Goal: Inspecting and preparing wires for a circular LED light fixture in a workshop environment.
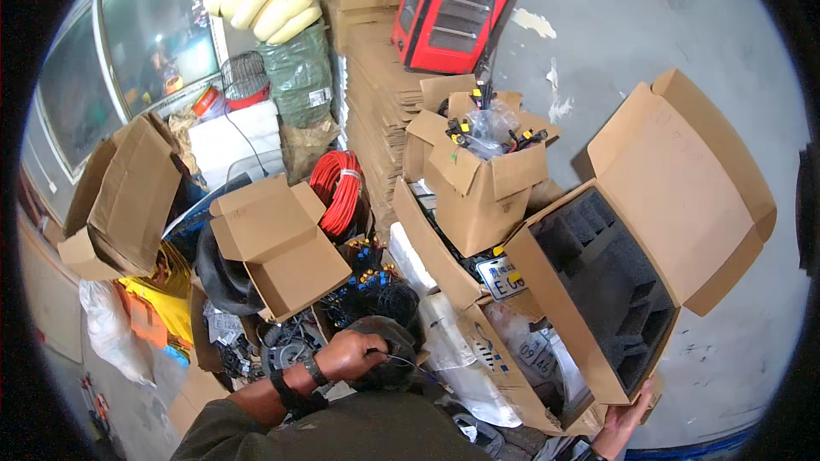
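My left hand point(354, 354) is closed on a thin wire point(410, 363) beside a dark, rounded object point(395, 333), just below a pile of black cables with coloured ends point(363, 286). My right hand point(628, 418) grips the lower right corner of an open, tilted cardboard box point(558, 316) with a grey foam insert point(606, 290) and a raised lid point(666, 171). Beneath and left of that box lies another box point(487, 354) holding plastic-wrapped plates point(534, 350).
Ahead are a box of connectors point(478, 196), stacked flat cardboard point(384, 119) and a red metal cabinet point(453, 13). At left are an orange-red cable coil point(342, 188), open boxes point(282, 265), yellow sacks point(162, 290) and a window point(154, 43). A grey wall point(615, 34) is behind.
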Demonstrator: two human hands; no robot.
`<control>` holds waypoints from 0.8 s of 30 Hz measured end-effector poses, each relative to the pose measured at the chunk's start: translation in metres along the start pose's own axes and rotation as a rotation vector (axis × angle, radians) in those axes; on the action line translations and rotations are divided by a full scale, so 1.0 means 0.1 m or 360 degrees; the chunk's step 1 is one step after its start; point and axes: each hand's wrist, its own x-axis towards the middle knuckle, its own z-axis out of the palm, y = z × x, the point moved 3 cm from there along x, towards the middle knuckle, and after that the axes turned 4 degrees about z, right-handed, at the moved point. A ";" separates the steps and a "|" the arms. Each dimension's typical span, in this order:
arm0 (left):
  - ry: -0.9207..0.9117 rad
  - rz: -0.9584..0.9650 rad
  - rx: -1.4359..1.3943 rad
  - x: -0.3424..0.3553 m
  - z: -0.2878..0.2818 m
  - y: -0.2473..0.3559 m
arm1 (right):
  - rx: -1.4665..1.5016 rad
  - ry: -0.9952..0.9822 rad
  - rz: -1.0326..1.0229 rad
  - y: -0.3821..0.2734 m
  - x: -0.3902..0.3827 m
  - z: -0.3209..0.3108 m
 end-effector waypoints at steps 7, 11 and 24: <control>0.0146 -0.0008 -0.0054 -0.32 -0.03 -0.12 | 0.0015 -0.0293 -0.0164 -0.22 0.10 0.48; 0.0251 -0.0136 -0.0170 -0.52 -0.06 -0.18 | 0.0046 -0.0397 -0.0039 -0.22 0.49 0.72; 0.0502 -0.0350 -0.0185 -1.01 -0.11 -0.24 | -0.0063 -0.0904 -0.0104 -0.23 1.00 2.83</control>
